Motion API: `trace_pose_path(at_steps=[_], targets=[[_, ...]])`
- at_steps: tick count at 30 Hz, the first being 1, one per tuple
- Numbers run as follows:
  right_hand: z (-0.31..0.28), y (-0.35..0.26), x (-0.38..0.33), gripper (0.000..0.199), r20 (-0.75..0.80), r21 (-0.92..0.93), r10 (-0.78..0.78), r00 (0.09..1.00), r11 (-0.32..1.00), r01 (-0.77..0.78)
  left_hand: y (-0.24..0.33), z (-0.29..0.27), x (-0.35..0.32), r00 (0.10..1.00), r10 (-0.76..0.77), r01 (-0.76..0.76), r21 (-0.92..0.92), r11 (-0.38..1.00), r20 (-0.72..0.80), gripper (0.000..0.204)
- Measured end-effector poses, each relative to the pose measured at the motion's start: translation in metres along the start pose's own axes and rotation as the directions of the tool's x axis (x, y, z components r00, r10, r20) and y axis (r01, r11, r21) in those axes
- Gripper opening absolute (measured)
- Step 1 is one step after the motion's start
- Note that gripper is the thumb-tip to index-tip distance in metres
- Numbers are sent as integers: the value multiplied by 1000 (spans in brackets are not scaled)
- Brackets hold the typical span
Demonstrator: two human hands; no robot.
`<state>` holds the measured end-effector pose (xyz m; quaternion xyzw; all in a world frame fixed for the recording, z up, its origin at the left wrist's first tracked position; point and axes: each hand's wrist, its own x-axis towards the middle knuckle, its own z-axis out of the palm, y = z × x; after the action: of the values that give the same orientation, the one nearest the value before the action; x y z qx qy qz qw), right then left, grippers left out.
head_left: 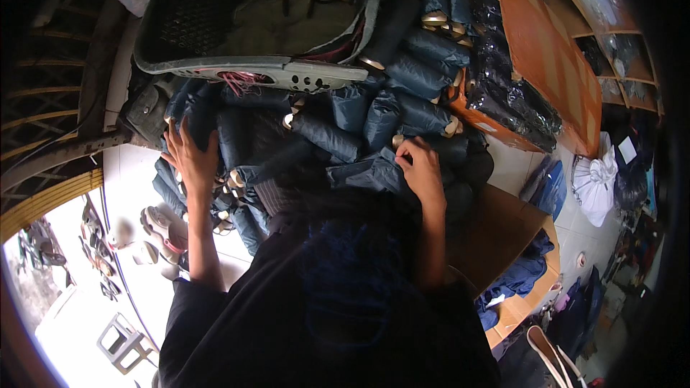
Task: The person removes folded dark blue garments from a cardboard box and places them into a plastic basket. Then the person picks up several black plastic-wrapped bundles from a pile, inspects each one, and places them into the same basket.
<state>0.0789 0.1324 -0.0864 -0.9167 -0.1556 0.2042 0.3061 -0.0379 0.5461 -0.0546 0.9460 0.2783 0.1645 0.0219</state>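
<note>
A heap of rolled dark-blue fabric bundles (338,129) with pale cardboard cores lies in front of me. My left hand (190,158) rests flat, fingers spread, on the left side of the heap. My right hand (420,165) grips the end of one dark-blue roll (370,172) near the middle right, fingers curled over it. My dark-clothed chest and hair cover the lower middle of the view.
A grey plastic crate (259,68) with olive cloth inside sits on top of the heap at the back. An orange cardboard box (553,57) of dark shiny packets stands at right. Shoes (154,233) lie on the white floor at left. Blue cloth (517,276) hangs off a wooden surface at lower right.
</note>
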Motion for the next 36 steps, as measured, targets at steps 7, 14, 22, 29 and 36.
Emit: trace_pose_path(at_steps=[7,14,22,29,36], targets=[[0,-13,-3,27,-62,-248,18,998,968,-33,124,23,-75,691,533,-163,-613,773,489,32],[-53,-4,-9,12,-285,68,76,955,996,-59,123,52,-88,663,484,-1,-646,763,571,27],[-60,-64,-6,36,-164,604,50,985,795,61,103,-48,-9,764,426,144,-772,619,484,24],[-45,-118,8,10,-169,926,113,979,357,119,135,-86,3,757,520,90,-851,518,396,24],[-69,-113,11,11,-326,920,84,942,260,295,120,-88,5,717,518,120,-814,568,467,23]])
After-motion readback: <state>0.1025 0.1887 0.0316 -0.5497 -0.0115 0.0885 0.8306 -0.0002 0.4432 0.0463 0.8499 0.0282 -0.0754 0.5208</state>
